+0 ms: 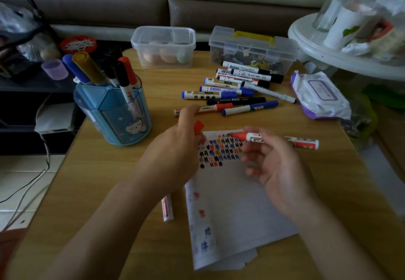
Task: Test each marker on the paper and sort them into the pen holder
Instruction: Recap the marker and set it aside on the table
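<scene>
My right hand (275,168) holds an uncapped red marker (282,140) level above the paper (232,205), its tip pointing left. My left hand (175,150) pinches the red cap (199,127) just left of that tip, a small gap between them. The paper's top carries rows of black, blue and red test marks. A blue pen holder (116,113) at the left holds several markers upright. A pile of capped markers (236,89) lies behind the paper. Partly under my left forearm lies another red-and-white marker (167,208).
On the wooden table (98,181), a clear box with eggs (163,46) and a clear case with a yellow handle (253,48) stand at the back. A wet-wipes pack (317,95) lies at the right. A white side table (341,45) crowds the right.
</scene>
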